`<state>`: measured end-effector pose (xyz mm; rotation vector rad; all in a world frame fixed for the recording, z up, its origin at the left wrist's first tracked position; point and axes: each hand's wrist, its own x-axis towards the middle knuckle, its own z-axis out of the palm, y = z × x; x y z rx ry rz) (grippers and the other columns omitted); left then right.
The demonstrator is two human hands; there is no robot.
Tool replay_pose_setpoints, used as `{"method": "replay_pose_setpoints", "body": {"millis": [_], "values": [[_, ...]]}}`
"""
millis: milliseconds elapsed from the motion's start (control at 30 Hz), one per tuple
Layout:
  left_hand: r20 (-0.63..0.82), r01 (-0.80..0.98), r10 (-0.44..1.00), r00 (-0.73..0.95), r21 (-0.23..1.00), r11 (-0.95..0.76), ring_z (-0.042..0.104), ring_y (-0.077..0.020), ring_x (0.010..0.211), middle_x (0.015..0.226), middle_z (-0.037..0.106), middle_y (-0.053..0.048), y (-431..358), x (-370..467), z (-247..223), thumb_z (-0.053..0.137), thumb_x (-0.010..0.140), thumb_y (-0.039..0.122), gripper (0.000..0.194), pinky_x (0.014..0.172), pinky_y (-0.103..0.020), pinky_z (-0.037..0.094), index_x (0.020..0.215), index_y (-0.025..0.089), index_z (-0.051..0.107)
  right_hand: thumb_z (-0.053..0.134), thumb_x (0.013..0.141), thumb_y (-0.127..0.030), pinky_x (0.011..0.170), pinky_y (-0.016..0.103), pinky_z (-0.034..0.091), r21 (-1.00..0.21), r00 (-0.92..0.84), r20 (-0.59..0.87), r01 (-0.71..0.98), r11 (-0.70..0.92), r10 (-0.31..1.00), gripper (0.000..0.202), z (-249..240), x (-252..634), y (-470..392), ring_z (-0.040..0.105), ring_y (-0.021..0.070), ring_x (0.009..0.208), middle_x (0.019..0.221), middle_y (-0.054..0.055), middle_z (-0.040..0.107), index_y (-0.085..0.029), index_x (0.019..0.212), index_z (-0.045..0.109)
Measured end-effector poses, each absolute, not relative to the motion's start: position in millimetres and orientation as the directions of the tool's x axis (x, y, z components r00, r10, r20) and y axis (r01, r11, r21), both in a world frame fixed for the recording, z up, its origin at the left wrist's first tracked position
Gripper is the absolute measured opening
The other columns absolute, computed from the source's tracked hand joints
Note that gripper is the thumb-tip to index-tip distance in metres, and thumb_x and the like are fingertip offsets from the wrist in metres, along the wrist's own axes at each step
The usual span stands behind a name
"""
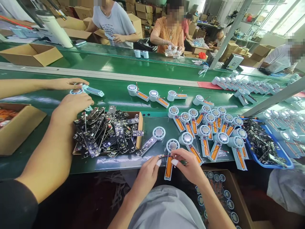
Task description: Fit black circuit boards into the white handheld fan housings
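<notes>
Right in front of me, a light-blue handheld fan (172,145) lies at the table edge, its handle exposing an orange battery (168,168). Above that handle, my left hand (150,168) pinches thin wires (164,156) between finger and thumb. Opposite it, my right hand (189,163) is also closed on the thin dark and red wires, close to the fan's neck. The tiny wire ends are partly hidden by my fingers. Just left of this fan rests another fan (159,133) with a circuit board (146,146) along its handle.
A cardboard box of circuit boards (140,130) stands left. Several battery-fitted fans (209,118) crowd the right, beside a blue tray (269,165). A co-worker's hands (73,103) hold a fan at left. Beyond runs a green conveyor (114,65); a box of fans (234,187) sits below.
</notes>
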<state>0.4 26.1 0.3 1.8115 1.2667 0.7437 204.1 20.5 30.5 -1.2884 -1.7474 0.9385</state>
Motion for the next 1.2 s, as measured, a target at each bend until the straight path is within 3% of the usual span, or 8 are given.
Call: {"method": "replay_pose_setpoints", "body": {"millis": [167,267,433,567,767,900,1067,1200], "values": [[-0.105,0.485,0.981,0.164,0.874,0.012,0.073,-0.0266,0.096,0.101,0.078,-0.011,16.4,6.4,-0.2,0.04,0.095,0.029,0.04,0.084,-0.04,0.056,0.131,0.02,0.055,0.063,0.092,-0.032,0.073,0.033,0.064,-0.984,-0.009,0.014,0.176,0.016,1.0,0.026,25.5,205.6,14.1,0.074,0.0203,0.084,0.092,0.006,0.077,-0.021,0.115,0.064],[-0.099,0.428,0.984,0.147,0.903,0.026,0.073,-0.0225,0.082,0.1,0.076,-0.009,12.9,10.0,6.6,0.039,0.094,0.027,0.038,0.078,-0.037,0.056,0.129,0.021,0.053,0.065,0.091,-0.033,0.07,0.032,0.063,-0.994,0.065,-0.02,0.106,-0.027,0.998,0.029,21.1,196.5,13.3,0.074,0.0202,0.08,0.086,0.005,0.077,-0.021,0.116,0.06],[-0.061,0.401,0.985,0.162,0.916,-0.009,0.066,-0.0193,0.065,0.083,0.071,-0.004,13.0,12.1,14.2,0.039,0.091,0.023,0.029,0.067,-0.032,0.053,0.106,0.022,0.063,0.057,0.095,-0.021,0.079,0.032,0.059,-0.898,-0.093,0.171,0.394,0.194,0.981,0.015,26.6,184.5,16.3,0.072,0.0203,0.088,0.094,0.006,0.076,-0.022,0.097,0.072],[-0.134,0.339,0.978,0.158,0.938,0.074,0.059,-0.019,0.058,0.062,0.059,0.002,13.0,12.4,20.1,0.038,0.095,0.031,0.029,0.059,-0.029,0.049,0.102,0.022,0.064,0.054,0.095,-0.013,0.079,0.031,0.059,-0.826,-0.164,0.227,0.49,0.279,0.96,0.025,28.9,184.7,16.3,0.071,0.0195,0.091,0.096,0.005,0.076,-0.023,0.11,0.071],[-0.071,0.329,0.98,0.188,0.944,0.005,0.062,-0.0187,0.066,0.081,0.069,-0.004,17.5,16.6,25.8,0.047,0.093,0.037,0.024,0.062,-0.028,0.051,0.094,0.022,0.065,0.051,0.096,-0.012,0.079,0.032,0.058,-0.738,-0.249,0.28,0.562,0.374,0.927,0.025,24.5,184.7,15.0,0.069,0.0201,0.088,0.096,0.006,0.075,-0.023,0.111,0.068],[-0.077,0.364,0.983,0.168,0.931,0.011,0.062,-0.0188,0.06,0.073,0.069,-0.003,15.6,16.4,18.0,0.047,0.092,0.042,0.027,0.058,-0.028,0.053,0.088,0.022,0.065,0.05,0.097,-0.011,0.08,0.034,0.056,-0.636,-0.317,0.327,0.623,0.456,0.89,0.024,25.6,182.2,11.7,0.065,0.0204,0.088,0.097,0.007,0.072,-0.022,0.108,0.068],[-0.167,0.223,0.982,0.089,0.964,0.144,0.066,-0.0195,0.053,0.086,0.077,-0.006,14.5,4.3,-9.3,0.064,0.077,0.062,0.048,0.047,-0.029,0.056,0.105,0.022,0.064,0.062,0.088,-0.012,0.08,0.03,0.055,-0.52,-0.29,0.332,0.738,0.43,0.898,0.012,21.9,174.0,8.3,0.064,0.0187,0.085,0.09,0.003,0.071,-0.021,0.092,0.068],[-0.287,0.157,0.956,0.063,0.949,0.274,0.071,-0.0221,0.054,0.086,0.08,-0.005,22.7,1.3,-20.5,0.075,0.063,0.064,0.064,0.05,-0.03,0.061,0.112,0.024,0.065,0.065,0.085,-0.015,0.078,0.028,0.054,-0.436,-0.217,0.356,0.822,0.366,0.909,0.012,19.0,172.5,13.9,0.062,0.0177,0.08,0.088,0.003,0.07,-0.022,0.094,0.069]]}}
